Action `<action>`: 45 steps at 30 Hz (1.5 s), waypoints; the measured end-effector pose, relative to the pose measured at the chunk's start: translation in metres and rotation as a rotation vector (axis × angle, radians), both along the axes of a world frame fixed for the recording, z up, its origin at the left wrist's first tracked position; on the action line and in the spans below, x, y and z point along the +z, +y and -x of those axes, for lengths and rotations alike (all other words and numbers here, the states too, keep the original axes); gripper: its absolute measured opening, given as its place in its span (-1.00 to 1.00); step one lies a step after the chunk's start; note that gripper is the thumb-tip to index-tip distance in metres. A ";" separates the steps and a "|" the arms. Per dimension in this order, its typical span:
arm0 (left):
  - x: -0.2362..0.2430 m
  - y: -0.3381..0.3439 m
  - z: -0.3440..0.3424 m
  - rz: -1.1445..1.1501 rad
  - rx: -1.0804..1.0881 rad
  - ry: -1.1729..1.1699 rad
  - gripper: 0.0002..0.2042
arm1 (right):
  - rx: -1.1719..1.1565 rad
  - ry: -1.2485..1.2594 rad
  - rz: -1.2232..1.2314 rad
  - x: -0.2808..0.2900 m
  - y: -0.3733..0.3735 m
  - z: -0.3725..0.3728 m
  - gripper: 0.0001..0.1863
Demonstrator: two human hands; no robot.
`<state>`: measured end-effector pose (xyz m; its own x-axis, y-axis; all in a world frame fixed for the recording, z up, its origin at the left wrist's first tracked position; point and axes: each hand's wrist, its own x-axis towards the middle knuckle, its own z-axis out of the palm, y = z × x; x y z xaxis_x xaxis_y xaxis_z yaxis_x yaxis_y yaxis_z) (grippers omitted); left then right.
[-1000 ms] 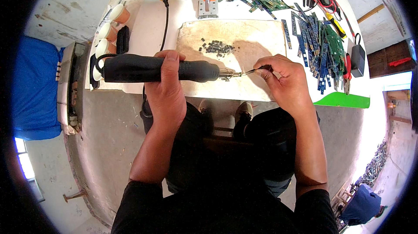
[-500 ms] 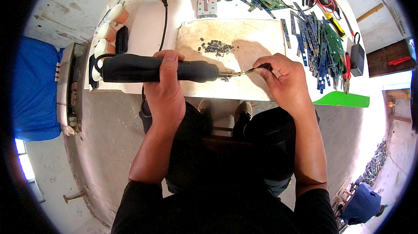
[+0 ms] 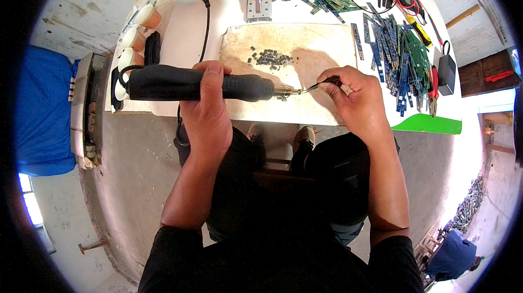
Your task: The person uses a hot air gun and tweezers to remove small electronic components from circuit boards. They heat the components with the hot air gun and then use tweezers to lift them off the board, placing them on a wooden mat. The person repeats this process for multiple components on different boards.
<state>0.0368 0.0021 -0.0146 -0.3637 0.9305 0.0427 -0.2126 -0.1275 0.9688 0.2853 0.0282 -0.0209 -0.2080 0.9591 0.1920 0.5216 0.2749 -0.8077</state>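
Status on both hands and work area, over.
Left hand gripping black heat gun. Right hand pinching thin dark tool, tip near nozzle. Small black pieces beyond, on pale board, not between tools.

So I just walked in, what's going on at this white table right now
A person's left hand grips a thick black handheld tool, its metal nozzle pointing right. The right hand pinches a thin dark tool, its tip close to the nozzle; whether they touch is too small to tell. Both are over a tan board, where small black pieces lie loosely grouped. Piles of blue and green circuit strips sit beyond the board and to its right.
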 end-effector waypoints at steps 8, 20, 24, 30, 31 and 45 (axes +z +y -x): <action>-0.002 -0.001 0.002 -0.022 -0.016 -0.089 -0.77 | -0.009 0.026 0.016 -0.001 0.000 0.001 -0.82; 0.000 -0.001 0.001 -0.017 0.019 -0.113 -0.78 | -0.017 0.022 -0.001 -0.001 -0.001 0.001 -0.88; -0.002 0.000 0.001 -0.027 0.017 -0.100 -0.79 | -0.013 0.038 -0.020 -0.001 -0.001 0.001 -0.85; -0.003 0.001 0.004 0.001 0.016 -0.052 -0.78 | -0.006 0.028 -0.024 0.001 -0.001 0.001 -0.88; -0.003 0.001 0.004 0.003 0.015 -0.047 -0.78 | -0.004 0.025 -0.025 0.002 -0.001 0.001 -0.88; -0.001 0.000 0.003 -0.010 0.006 -0.069 -0.76 | -0.015 0.075 -0.018 -0.002 -0.001 0.001 -0.86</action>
